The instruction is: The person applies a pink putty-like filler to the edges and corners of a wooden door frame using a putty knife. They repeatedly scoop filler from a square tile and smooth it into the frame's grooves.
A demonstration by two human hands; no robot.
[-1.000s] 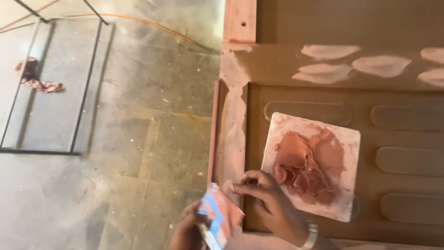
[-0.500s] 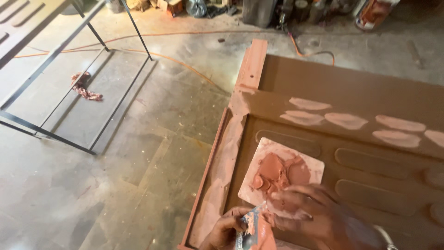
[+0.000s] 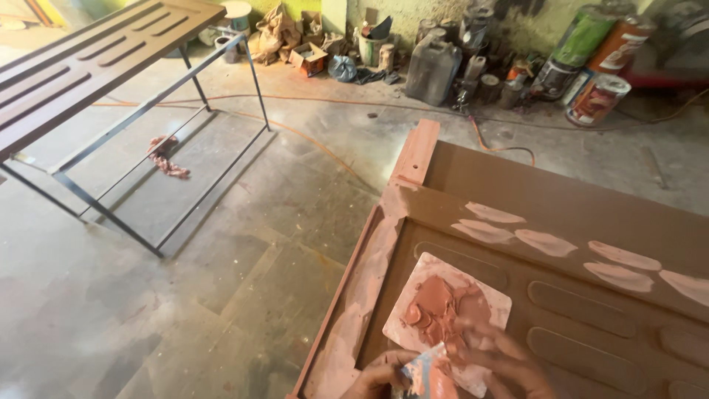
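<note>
While the left hand point(image 3: 378, 373) grips a putty-smeared scraper point(image 3: 427, 373), the right hand point(image 3: 502, 362) hovers half-open, blurred, grasp indeterminate. Putty point(image 3: 436, 303) sits on a tile point(image 3: 487, 295) atop the door point(image 3: 576, 199), within reach.

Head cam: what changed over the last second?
Mostly the view: it tilted up, so the floor, the metal stand and the cans along the wall now show. The right hand slid off the tile's left edge to over its near corner; the left hand has kept hold of the putty-smeared scraper. The square tile of reddish putty is unmoved on the brown door panel.
</note>
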